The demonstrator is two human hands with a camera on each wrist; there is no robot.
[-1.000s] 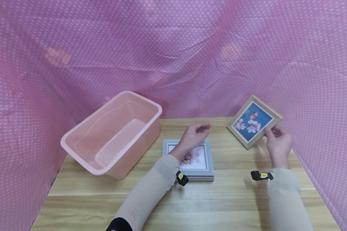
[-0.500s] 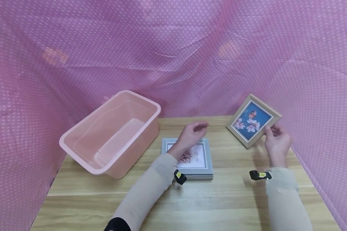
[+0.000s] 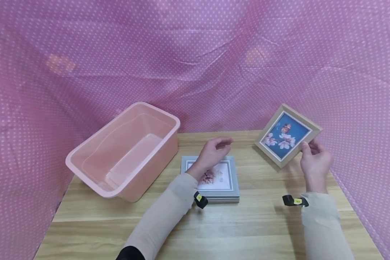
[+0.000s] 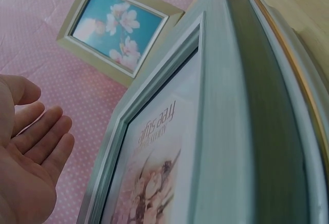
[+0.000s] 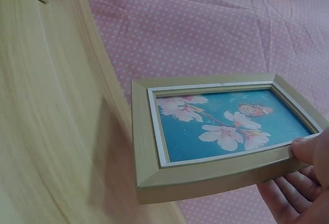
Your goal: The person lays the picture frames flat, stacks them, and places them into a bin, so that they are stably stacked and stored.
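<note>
Tan photo frame (image 3: 286, 135) is easing slightly right versus half a second ago, right hand (image 3: 316, 164) pinching it, so handling's continuing, right of the frame stack (image 3: 224, 180); left hand (image 3: 212, 153) hovering over that, empty

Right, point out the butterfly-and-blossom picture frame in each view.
Head: butterfly-and-blossom picture frame right of centre, about mid-height, held by the right hand.
Left wrist: upper left, butterfly-and-blossom picture frame.
Right wrist: lower right, butterfly-and-blossom picture frame.
Shared landmark: pink polka-dot cloth.
</note>
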